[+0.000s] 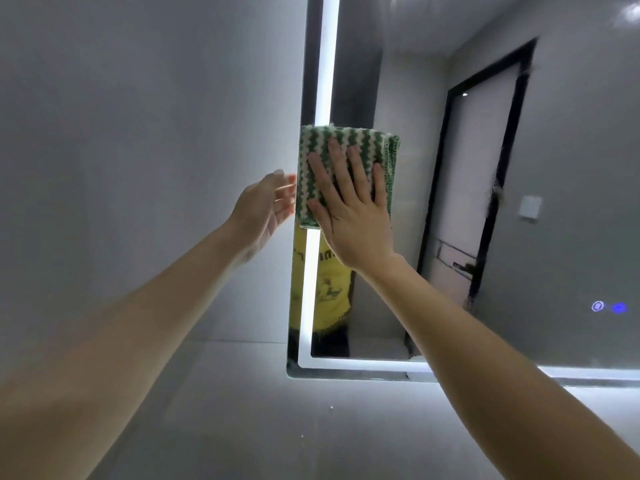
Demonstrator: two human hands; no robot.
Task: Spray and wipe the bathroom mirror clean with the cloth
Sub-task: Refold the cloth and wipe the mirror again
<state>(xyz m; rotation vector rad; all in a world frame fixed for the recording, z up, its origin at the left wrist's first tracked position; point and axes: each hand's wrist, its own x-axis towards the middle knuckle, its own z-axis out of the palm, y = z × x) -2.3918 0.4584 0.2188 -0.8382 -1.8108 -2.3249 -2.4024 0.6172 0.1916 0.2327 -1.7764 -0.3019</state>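
The wall mirror [571, 188] has a lit white strip along its left and bottom edges. A folded green and white zigzag cloth [318, 150] lies flat against the mirror's left edge, over the light strip. My right hand [349, 216] presses it against the glass with straight, spread fingers. Beside the mirror's left edge, my left hand [266, 209] is raised with relaxed, nearly straight fingers whose tips reach the cloth's left side; contact cannot be told. No spray bottle is in view.
A grey wall [138, 133] fills the left half. The mirror reflects a dark-framed door [485, 188], a white wall switch [530, 208] and a yellow shirt [327, 289]. Blue touch icons [609, 307] glow at the mirror's lower right.
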